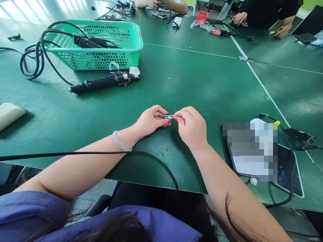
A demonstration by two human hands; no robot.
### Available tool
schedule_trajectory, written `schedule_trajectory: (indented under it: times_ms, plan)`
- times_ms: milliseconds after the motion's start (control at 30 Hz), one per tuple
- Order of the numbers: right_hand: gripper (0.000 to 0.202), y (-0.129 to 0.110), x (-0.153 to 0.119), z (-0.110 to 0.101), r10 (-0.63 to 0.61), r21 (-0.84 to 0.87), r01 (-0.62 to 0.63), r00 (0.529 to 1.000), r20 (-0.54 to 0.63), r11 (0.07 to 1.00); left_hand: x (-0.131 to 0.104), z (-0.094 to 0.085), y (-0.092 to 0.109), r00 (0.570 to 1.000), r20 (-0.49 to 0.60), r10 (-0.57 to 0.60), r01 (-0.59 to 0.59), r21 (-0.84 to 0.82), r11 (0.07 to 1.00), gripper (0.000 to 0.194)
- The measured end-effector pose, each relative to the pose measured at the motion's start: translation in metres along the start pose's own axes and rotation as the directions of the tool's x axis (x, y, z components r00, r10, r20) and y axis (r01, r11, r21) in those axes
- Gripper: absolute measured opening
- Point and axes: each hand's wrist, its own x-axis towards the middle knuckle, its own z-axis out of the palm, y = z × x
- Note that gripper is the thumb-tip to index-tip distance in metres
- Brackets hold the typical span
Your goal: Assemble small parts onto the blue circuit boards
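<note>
On the left, a smooth, rounded, cream-coloured object (10,116) is cut off by the edge of view. The green tabletop (171,75) is bounded in front by a straight near edge, close to which both forearms are extended. Farther back, a turquoise perforated plastic basket (101,59) is filled partly with black cables, and just in front of it a black, slim, cylindrical power screwdriver (102,82) is laid on its side. Between these and the hands, a broad stretch of bare green surface is left. The left forearm is crossed in view by a thin black cable (148,154); whether it is touched cannot be told. The left hand (151,121) is reached forward, its fingers curved, with thumb and index pinching the left end of a small, oblong, silvery-and-dark piece (169,117). The piece is held level just above the tabletop, its finer detail too small to be made out. Its right end is pinched by thumb and index of the right hand (193,127), whose other fingers are curled inward. Farther right, a black-edged phone with a lit screen (244,164) is overlapped with a dark, pale-rimmed flat device (287,168).
</note>
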Motion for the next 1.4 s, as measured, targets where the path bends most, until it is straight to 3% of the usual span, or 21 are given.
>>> schedule_trajectory:
  times_ms: [400,567,1033,1233,1400]
  plan:
    - [0.019,0.0,-0.002,0.0,-0.035,-0.056,0.036,0.999,0.012,0.998,0.0,0.001,0.0,1.0,0.001,0.002,-0.002,0.02,1.0,0.024]
    - [0.02,0.0,-0.003,-0.001,0.005,-0.044,-0.004,0.999,0.032,0.999,0.0,0.001,0.001,1.0,0.002,-0.002,0.002,-0.005,1.0,0.023]
    - [0.024,0.008,-0.003,-0.006,0.096,0.126,-0.096,0.995,0.01,0.987,0.001,0.001,0.001,1.0,-0.006,0.011,-0.011,-0.01,1.0,0.021]
    - [0.022,0.011,-0.005,-0.008,0.101,0.182,-0.113,0.992,0.073,0.977,0.003,0.001,0.001,1.0,-0.012,0.003,-0.004,-0.071,0.997,0.021]
    - [0.032,0.009,-0.005,-0.007,0.116,0.173,-0.14,0.983,0.142,0.975,0.002,0.001,0.0,1.0,-0.029,0.002,-0.004,-0.066,0.998,0.021]
